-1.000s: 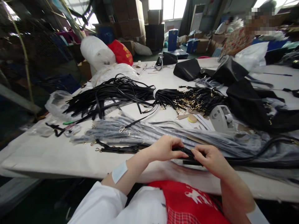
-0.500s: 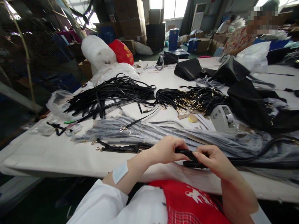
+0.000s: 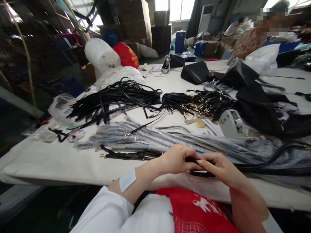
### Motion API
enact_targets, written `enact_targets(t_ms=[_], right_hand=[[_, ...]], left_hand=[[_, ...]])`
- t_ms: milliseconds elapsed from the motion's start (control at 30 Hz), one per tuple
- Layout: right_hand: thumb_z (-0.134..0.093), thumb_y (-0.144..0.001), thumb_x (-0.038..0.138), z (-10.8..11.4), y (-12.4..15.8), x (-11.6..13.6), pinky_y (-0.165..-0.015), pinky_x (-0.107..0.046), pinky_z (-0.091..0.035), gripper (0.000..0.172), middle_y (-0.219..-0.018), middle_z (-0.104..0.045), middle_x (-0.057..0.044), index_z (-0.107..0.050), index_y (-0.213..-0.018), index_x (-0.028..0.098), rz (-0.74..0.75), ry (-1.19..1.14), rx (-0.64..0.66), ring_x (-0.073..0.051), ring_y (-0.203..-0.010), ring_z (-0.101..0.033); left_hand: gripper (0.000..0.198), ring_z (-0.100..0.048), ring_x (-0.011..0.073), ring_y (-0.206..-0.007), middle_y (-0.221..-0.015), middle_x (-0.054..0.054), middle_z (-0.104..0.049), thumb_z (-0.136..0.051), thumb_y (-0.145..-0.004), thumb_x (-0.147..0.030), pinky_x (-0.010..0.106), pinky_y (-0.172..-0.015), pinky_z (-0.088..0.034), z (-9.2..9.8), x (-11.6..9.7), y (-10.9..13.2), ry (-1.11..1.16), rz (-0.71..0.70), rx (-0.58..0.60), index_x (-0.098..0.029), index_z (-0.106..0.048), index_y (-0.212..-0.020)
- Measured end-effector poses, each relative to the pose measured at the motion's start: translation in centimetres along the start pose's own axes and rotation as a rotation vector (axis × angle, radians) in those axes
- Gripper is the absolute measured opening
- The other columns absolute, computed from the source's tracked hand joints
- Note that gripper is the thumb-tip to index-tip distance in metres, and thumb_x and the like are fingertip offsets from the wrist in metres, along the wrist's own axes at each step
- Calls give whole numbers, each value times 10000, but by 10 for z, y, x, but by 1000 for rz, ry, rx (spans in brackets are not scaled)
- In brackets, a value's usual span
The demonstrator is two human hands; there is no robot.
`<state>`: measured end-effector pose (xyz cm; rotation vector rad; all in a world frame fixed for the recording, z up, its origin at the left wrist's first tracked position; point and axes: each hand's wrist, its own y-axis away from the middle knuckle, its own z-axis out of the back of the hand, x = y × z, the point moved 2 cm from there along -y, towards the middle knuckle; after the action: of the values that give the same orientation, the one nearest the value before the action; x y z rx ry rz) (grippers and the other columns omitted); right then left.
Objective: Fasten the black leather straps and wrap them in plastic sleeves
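Observation:
A black strap (image 3: 202, 174) is pinched between my two hands at the table's front edge, and part of it loops below my fingers. My left hand (image 3: 180, 158) is closed on it with thumb and fingertips. Close against it, my right hand (image 3: 220, 165) is also closed on the strap, the two thumbs nearly touching. My fingers hide the exact spot being gripped. Left of my left hand lie several black straps with gold clasps (image 3: 128, 154). Behind both hands stretches a long bundle of straps in clear plastic wrap (image 3: 155, 137).
A large tied bundle of black straps (image 3: 136, 94) with gold clips crosses the table. A white round device (image 3: 229, 124) and a yellow disc (image 3: 200, 123) are beyond my right hand. Black bags (image 3: 195, 72) lie at the back right. A person (image 3: 250, 42) is across the table.
My hands have drawn closer together on the strap, the left shifting slightly right. The short span of strap between them is now mostly covered by fingers.

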<state>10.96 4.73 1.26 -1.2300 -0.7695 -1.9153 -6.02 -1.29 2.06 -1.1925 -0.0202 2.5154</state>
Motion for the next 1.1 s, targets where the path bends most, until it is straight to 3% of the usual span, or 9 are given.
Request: enact_targets(t_ms=[133,333,533,633,700,767,867,1000,1100], right_hand=[[-569,-882,528,3,1,-10,-491,-220,-306,448,-586,-480,16,-574,-633,156,-47,-54,-1,-107,-553,-401],[-610,-868,466,19,6,-14,-459,-203,-289,334,-527,-472,52,-580,-746,155,-40,-231,-154,-79,-470,-376],[-558,-892,273,5,1,0,-565,-199,-350,211,-639,-533,31,-634,-742,145,114,-47,-75,-95,-604,-468],[-555,-905,291,1,4,6,-570,-197,-349,214,-666,-551,29,-653,-783,145,170,53,1,-93,-609,-476],[-540,-921,376,2,6,8,-519,-191,-334,290,-626,-526,34,-661,-807,138,163,-55,11,-87,-556,-449],[-499,-939,435,6,6,7,-469,-190,-304,403,-547,-480,40,-651,-723,131,124,-132,-78,-80,-497,-409],[-539,-917,396,9,3,7,-435,-195,-258,453,-467,-441,44,-580,-547,137,63,-42,-185,-66,-449,-364],[-591,-872,350,4,0,10,-436,-207,-223,415,-453,-405,56,-558,-515,140,24,107,-178,-61,-455,-338],[-588,-865,361,-7,-4,13,-448,-216,-204,425,-462,-369,61,-555,-504,140,47,174,-111,-63,-473,-312]], left_hand=[[183,-659,129,-727,-815,26,-748,-718,-815,-314,194,-641,-428,3,-1,-1,10,-19,-39,-157,-728,-908],[126,-592,108,-657,-745,-9,-704,-712,-806,-287,200,-619,-408,36,0,4,-72,23,-185,-180,-702,-872],[193,-533,100,-571,-649,-19,-641,-631,-863,-342,196,-537,-386,25,7,7,-56,31,-20,-184,-657,-755],[219,-548,102,-565,-663,-14,-650,-589,-889,-377,191,-535,-415,24,6,10,9,68,-5,-192,-675,-808],[221,-545,106,-562,-656,-14,-645,-591,-878,-391,191,-520,-408,30,5,12,-27,98,7,-196,-678,-819],[193,-543,112,-575,-658,-14,-645,-628,-841,-379,193,-518,-394,36,6,12,-92,120,38,-197,-674,-796],[160,-547,120,-623,-674,-13,-650,-672,-792,-352,198,-553,-401,39,7,13,-112,146,68,-192,-668,-775],[190,-490,98,-545,-647,-28,-603,-644,-805,-361,188,-479,-366,26,10,13,-11,207,116,-179,-631,-754],[153,-500,95,-547,-632,-32,-599,-613,-811,-274,189,-493,-355,10,9,13,-2,161,164,-175,-589,-697]])
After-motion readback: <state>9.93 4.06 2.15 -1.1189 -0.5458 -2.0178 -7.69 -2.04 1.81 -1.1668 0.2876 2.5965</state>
